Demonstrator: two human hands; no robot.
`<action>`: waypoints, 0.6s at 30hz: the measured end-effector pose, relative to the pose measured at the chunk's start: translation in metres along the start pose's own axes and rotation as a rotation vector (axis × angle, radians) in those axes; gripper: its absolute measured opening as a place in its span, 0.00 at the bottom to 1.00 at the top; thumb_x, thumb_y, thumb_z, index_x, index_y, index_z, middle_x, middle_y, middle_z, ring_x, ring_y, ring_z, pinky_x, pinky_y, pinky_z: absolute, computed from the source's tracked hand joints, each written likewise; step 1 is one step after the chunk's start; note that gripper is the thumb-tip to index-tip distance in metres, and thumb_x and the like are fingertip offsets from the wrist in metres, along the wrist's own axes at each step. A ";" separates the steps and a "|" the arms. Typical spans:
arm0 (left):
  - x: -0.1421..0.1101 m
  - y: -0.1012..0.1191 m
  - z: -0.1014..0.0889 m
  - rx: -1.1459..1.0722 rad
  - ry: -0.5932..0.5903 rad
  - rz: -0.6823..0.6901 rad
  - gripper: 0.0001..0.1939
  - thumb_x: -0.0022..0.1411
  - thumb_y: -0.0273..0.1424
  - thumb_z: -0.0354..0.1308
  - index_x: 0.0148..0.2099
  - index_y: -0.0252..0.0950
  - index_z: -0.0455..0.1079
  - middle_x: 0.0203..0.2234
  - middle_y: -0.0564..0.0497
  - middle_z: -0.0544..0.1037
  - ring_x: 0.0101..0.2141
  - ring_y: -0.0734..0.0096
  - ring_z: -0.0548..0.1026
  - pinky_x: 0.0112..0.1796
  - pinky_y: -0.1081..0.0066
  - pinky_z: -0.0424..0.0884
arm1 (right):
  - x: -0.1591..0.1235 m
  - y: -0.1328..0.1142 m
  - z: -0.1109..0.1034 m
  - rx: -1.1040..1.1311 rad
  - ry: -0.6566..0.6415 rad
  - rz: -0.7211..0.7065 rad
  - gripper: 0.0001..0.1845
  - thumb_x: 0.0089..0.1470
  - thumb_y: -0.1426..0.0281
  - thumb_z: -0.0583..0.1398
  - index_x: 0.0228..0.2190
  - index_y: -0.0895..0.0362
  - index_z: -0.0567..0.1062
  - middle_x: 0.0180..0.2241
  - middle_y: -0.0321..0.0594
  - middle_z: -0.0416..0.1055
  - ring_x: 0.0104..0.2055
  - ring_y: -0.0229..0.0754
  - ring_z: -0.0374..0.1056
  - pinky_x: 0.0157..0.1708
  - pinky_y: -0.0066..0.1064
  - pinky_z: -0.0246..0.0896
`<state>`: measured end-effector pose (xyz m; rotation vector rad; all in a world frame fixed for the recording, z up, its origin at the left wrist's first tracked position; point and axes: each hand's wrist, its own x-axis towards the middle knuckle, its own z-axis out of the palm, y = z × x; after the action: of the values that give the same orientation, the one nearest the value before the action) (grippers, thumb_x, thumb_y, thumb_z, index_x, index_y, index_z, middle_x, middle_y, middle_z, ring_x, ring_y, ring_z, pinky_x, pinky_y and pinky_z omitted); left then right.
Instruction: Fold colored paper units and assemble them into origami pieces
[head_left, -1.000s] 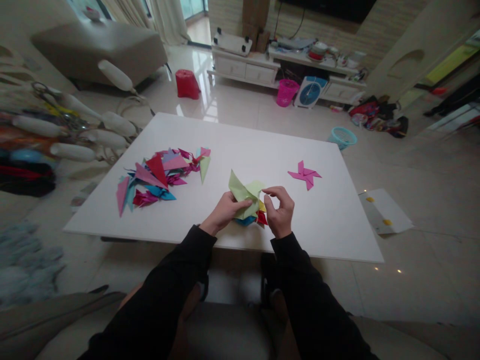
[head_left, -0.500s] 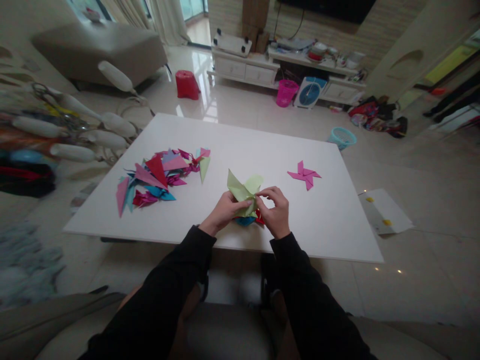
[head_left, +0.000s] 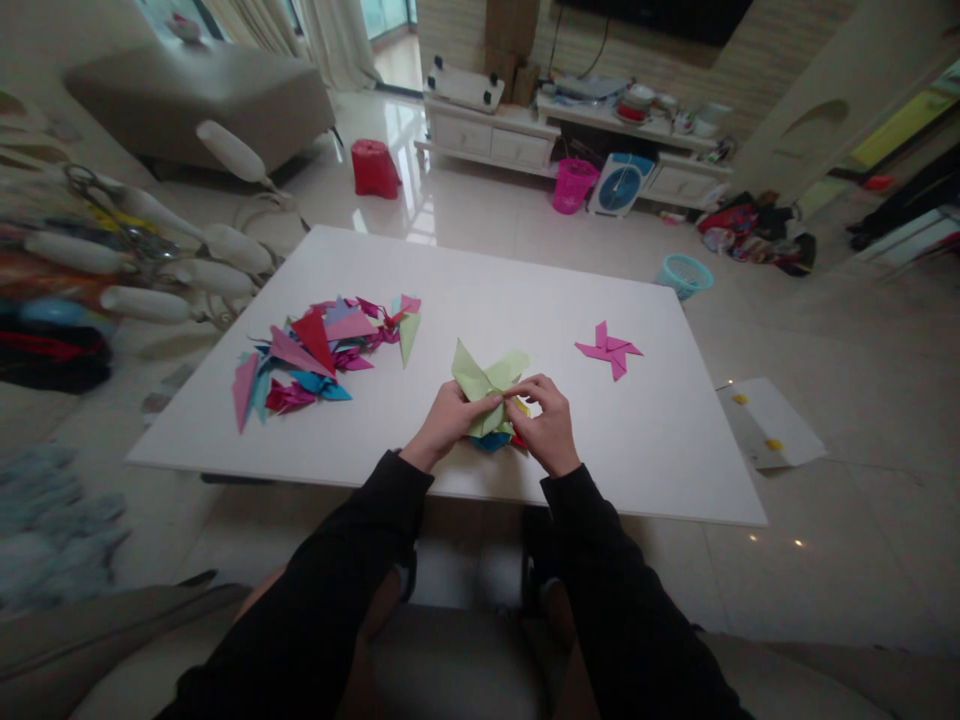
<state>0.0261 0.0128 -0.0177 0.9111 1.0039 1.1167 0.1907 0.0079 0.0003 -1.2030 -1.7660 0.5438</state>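
Note:
Over the near middle of the table, a pale green folded-paper pinwheel (head_left: 480, 385) is held between my two hands. My left hand (head_left: 450, 415) grips its left side, thumb pressed on the paper near the centre. The fingers of my right hand (head_left: 545, 420) are closed on it just right of the centre; the fingertips partly hide the paper there. Beneath it, blue folded paper (head_left: 491, 441) and a bit of red paper (head_left: 518, 440) show, mostly covered. A flat pink paper pinwheel (head_left: 610, 350) lies to the right, apart from both hands.
A heap of folded papers (head_left: 315, 350) in pink, red, blue and green covers the left part of the white table (head_left: 517, 285). White lamp arms (head_left: 225, 250) reach close to its left edge. A light blue basket (head_left: 685, 275) stands on the floor past the far right corner.
My right hand has shifted slightly left and inward on the green pinwheel, whose right blade has turned a little. A yellow patch now shows beside the right fingers. My left hand stays nearly still.

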 end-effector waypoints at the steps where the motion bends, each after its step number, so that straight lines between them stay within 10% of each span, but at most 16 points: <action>1: 0.000 0.000 0.000 0.001 -0.001 0.002 0.27 0.47 0.38 0.75 0.48 0.29 0.80 0.46 0.39 0.82 0.44 0.56 0.81 0.47 0.62 0.75 | 0.000 0.001 0.000 0.010 -0.006 -0.001 0.05 0.54 0.74 0.63 0.31 0.53 0.80 0.33 0.39 0.71 0.39 0.44 0.69 0.39 0.36 0.66; 18: 0.001 -0.002 -0.002 -0.009 -0.007 -0.021 0.27 0.45 0.34 0.75 0.48 0.29 0.79 0.46 0.38 0.82 0.43 0.56 0.81 0.45 0.62 0.76 | 0.001 0.001 -0.001 0.041 -0.004 0.067 0.03 0.53 0.73 0.64 0.30 0.54 0.79 0.32 0.38 0.72 0.36 0.42 0.69 0.36 0.34 0.65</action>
<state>0.0252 0.0136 -0.0200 0.8949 1.0004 1.0988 0.1918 0.0090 0.0003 -1.2367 -1.7148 0.6190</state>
